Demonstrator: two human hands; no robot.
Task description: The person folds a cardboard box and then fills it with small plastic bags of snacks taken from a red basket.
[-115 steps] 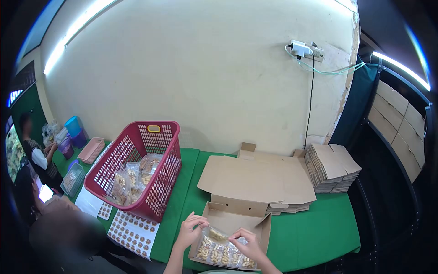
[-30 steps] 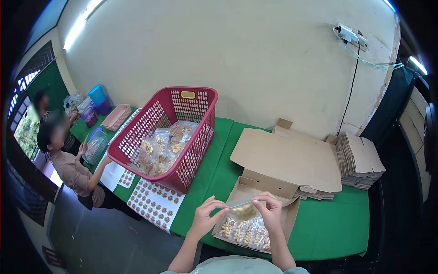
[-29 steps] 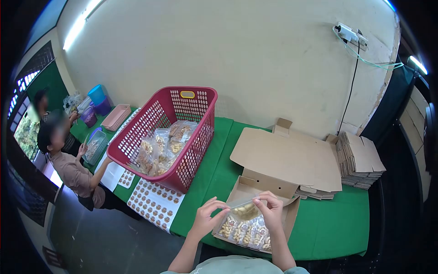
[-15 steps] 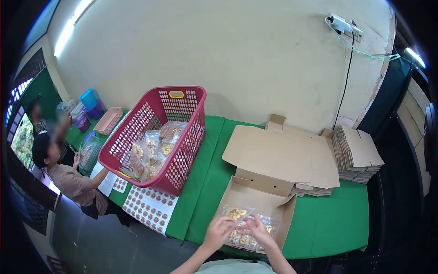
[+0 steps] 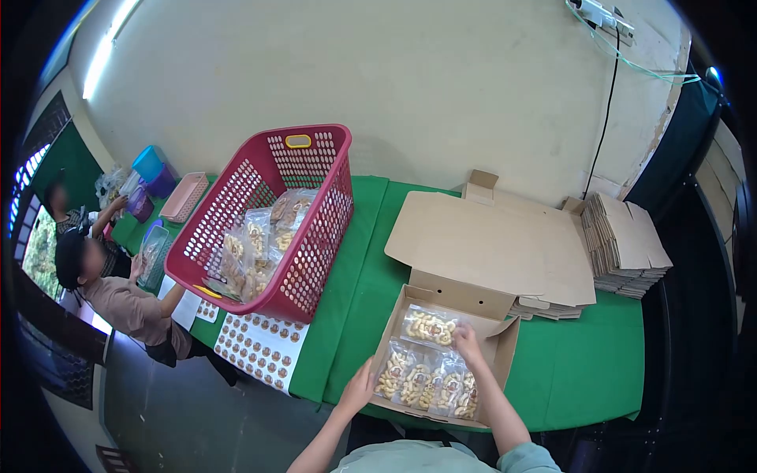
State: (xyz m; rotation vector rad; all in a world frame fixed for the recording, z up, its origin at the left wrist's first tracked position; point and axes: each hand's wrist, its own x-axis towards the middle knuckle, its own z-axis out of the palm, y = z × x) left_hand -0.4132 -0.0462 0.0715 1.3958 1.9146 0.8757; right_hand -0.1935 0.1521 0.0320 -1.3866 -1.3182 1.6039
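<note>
An open cardboard box (image 5: 505, 359) stands in front of me on the green tablecloth. Several clear bags of cashews (image 5: 430, 386) lie side by side along its near side. Another cashew bag (image 5: 428, 325) lies crosswise behind that row, its right end pinched in the closed fingers of my right hand (image 5: 467, 342). On the box's left wall is my left hand (image 5: 360, 386), its fingers closed along the edge. The box's wide lid (image 5: 485, 244) is folded back toward the wall.
Left stands a red perforated basket (image 5: 319, 264) holding more bags. Sticker sheets (image 5: 260, 347) lie beside it. Folded cardboard boxes (image 5: 627, 236) are stacked at the right. A co-worker (image 5: 130, 311) touches the basket, another person (image 5: 67, 213) stands beyond. A black cable (image 5: 605, 118) hangs on the wall.
The cashew bag held above the box by both hands now lies behind the row, with my right hand at its end. My left hand has moved to the box's left wall.
</note>
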